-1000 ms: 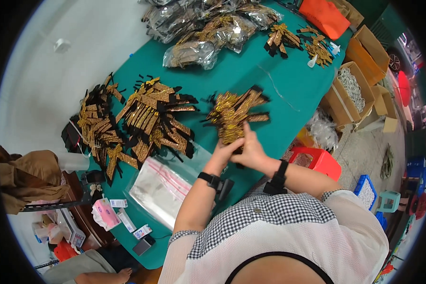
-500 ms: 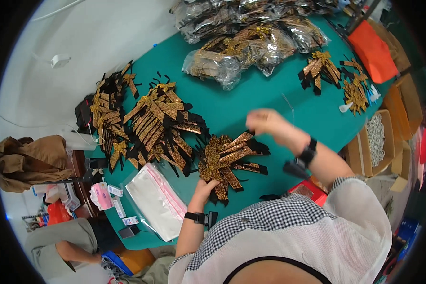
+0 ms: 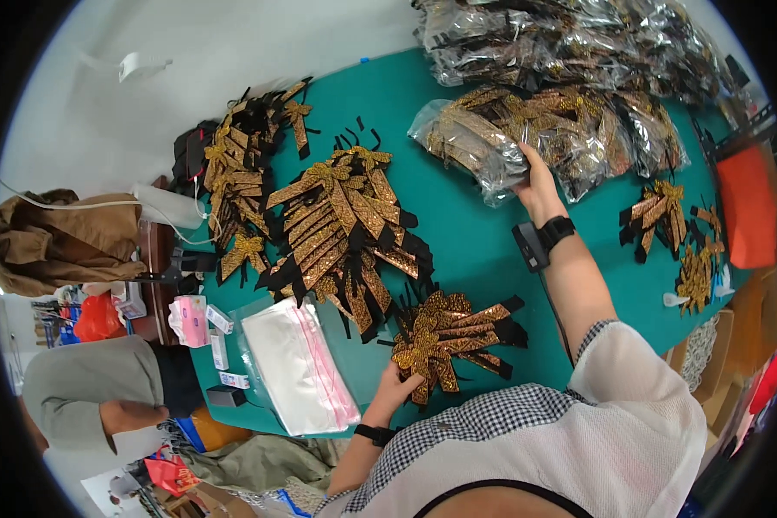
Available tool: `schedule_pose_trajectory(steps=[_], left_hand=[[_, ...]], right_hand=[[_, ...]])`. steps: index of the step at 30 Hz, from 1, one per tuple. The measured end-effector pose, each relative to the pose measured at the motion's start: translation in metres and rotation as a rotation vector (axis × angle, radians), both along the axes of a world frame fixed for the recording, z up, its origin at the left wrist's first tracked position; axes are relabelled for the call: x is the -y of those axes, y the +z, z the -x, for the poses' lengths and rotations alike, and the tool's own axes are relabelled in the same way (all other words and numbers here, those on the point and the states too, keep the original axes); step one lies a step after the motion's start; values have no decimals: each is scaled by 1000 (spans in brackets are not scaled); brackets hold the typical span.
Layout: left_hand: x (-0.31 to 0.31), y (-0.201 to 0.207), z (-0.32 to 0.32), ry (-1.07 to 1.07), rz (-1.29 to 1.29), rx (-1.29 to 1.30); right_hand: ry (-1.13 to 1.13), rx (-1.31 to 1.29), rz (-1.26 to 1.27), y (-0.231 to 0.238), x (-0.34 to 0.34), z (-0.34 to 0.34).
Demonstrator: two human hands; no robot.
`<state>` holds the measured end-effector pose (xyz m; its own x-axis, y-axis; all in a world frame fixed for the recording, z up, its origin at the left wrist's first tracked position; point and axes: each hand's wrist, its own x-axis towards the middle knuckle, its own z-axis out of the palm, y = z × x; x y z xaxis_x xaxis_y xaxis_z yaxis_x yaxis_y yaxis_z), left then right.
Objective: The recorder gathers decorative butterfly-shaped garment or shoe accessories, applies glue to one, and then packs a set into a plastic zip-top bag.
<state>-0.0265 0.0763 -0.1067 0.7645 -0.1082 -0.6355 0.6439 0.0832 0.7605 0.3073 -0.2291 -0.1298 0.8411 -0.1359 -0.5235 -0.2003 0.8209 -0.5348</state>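
My left hand (image 3: 397, 388) grips a bundle of gold-glitter and black bows (image 3: 432, 345) at its near end, with ribbon tails fanned to the right over the green table. My right hand (image 3: 540, 187) is stretched out to the back, at the near edge of a clear plastic bag of bows (image 3: 475, 142). One finger lies over the plastic and the other fingertips are partly hidden; the hand looks closed on the bag's edge. Left of the bundle lies a large heap of similar bows (image 3: 345, 224).
More bagged bows (image 3: 561, 43) are piled at the back. Loose bows (image 3: 246, 190) lie far left and a smaller group (image 3: 660, 216) at right. Flat clear bags (image 3: 293, 371) lie front left, beside a pink tissue pack (image 3: 190, 319). Another person (image 3: 95, 388) is at lower left.
My right hand has moved from above the bow bundle out to the bagged bows at the back. My left hand stays on the bundle. The whole view has shifted.
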Motion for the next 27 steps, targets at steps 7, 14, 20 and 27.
schedule_pose_trajectory(steps=[7,14,20,27], left_hand=[[-14,-24,3,-128,-48,112],[-15,-23,-1,-219,-120,136],[-25,-37,6,-341,-246,174],[-23,-72,40,-202,-143,126]], right_hand=[[-15,-9,-174,27,-58,31],[250,94,-260,52,-142,-31],[111,92,-133,33,-200,-147],[-259,98,-258,-34,-231,-212]])
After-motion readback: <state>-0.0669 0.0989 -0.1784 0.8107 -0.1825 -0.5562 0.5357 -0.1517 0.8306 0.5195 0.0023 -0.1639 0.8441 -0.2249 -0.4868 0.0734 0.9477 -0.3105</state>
